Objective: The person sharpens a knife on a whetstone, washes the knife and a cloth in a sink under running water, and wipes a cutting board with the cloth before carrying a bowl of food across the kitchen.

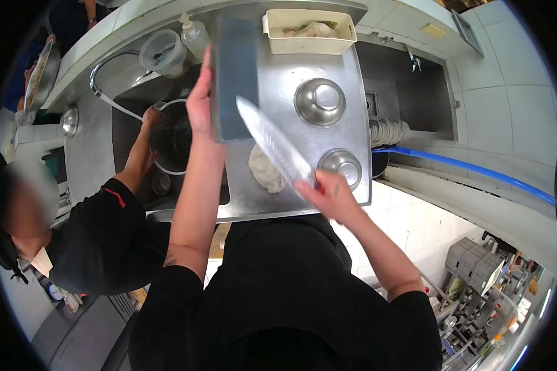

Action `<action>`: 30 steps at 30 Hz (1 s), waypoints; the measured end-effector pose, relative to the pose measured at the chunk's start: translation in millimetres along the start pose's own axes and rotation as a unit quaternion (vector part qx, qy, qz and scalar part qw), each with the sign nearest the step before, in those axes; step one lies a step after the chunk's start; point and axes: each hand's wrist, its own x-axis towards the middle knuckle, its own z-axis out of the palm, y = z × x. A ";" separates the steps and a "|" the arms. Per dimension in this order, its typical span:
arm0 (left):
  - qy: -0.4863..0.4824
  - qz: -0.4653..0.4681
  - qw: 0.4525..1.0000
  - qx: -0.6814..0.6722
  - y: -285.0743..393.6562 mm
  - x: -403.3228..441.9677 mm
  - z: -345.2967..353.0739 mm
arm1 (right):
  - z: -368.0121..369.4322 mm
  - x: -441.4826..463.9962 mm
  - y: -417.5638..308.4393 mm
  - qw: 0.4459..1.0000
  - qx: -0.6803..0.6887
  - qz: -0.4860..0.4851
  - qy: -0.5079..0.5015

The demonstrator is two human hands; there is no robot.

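My right hand (329, 193) is wrapped round the handle of a large chef's knife (277, 141), its wide blade pointing up and to the left above the steel counter. My left hand (199, 102) holds a grey-blue cutting board (239, 80) by its left edge; the fingers behind the board are hidden. The knife tip lies close in front of the board's lower right side. Under the blade is a crumpled whitish cloth (265, 170). Two steel bowls, one farther back (320, 102) and one near my right hand (341, 166), rest on the counter.
A cream tub (309, 46) with pale food stands at the back. On the left, a co-worker (99, 241) handles a large pot (170, 136) in the sink. A soap bottle (195, 38) and plastic container (162, 54) stand behind. A blue hose (470, 161) runs right.
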 end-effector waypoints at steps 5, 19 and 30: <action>-0.061 0.009 0.998 0.003 22.7 7.8 -1.9 | -5.4 -43.2 3.3 0.999 0.012 0.035 -0.009; -0.041 -0.030 0.998 0.048 -30.9 -45.4 43.7 | -19.7 51.7 -44.5 0.988 0.002 -0.022 0.152; -0.032 -0.016 0.999 0.017 -14.1 -41.2 47.7 | -13.5 56.9 -45.4 0.995 -0.005 -0.026 0.100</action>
